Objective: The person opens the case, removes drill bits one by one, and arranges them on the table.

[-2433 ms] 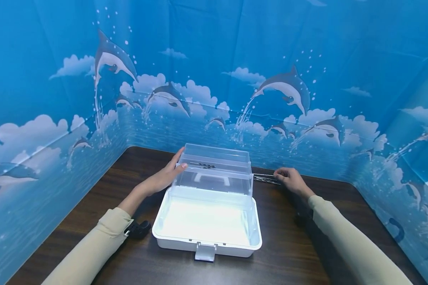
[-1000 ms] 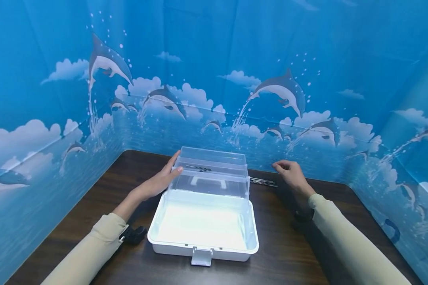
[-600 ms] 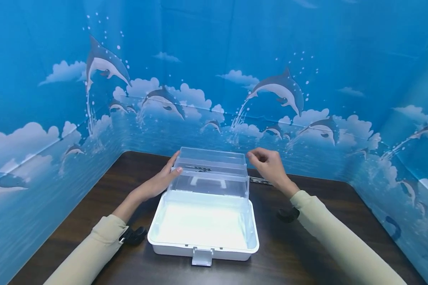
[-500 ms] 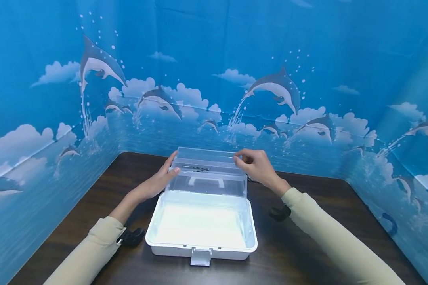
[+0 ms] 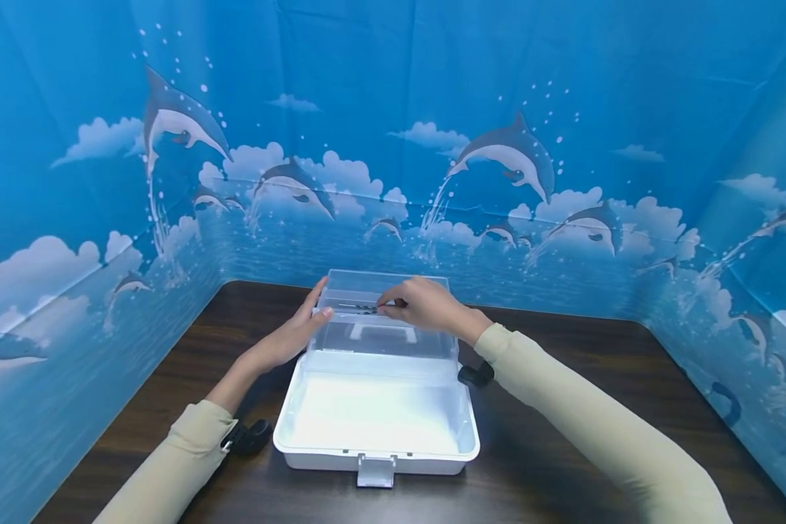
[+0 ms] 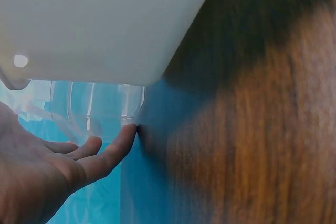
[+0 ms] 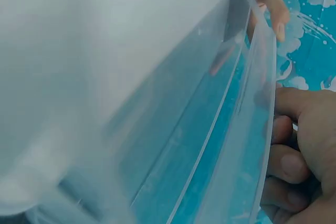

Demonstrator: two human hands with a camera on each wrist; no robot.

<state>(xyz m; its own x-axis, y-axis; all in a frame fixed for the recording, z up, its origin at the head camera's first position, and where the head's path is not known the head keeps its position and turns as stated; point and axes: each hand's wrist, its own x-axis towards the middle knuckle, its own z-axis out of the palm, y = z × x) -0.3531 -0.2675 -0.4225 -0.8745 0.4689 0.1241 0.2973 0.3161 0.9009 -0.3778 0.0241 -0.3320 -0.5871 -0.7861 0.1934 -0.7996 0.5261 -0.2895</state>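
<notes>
A white box (image 5: 314, 461) stands with its clear upper part tilted up at the back. Across the top of that part lies a clear compartment (image 5: 347, 295) with a few dark twist drill bits (image 5: 364, 308) inside. My left hand (image 5: 290, 340) rests against the left end of the clear part, fingers extended and thumb at its front edge. Over the compartment, my right hand (image 5: 426, 304) pinches a thin drill bit, mostly hidden by the fingers, beside the others. In the right wrist view, curled fingers (image 7: 287, 163) show beside the clear plastic wall.
The box's lower basin (image 5: 373, 415) shows a bare white floor, and its front latch (image 5: 375, 473) hangs down. Under everything is a dark wooden table (image 5: 550, 451). A blue dolphin-print curtain (image 5: 393, 145) encloses the back and sides.
My right hand has left the drill bits on the table at right and moved left over the compartment. The left hand has stayed at the clear part. My right hand now hides the table pile.
</notes>
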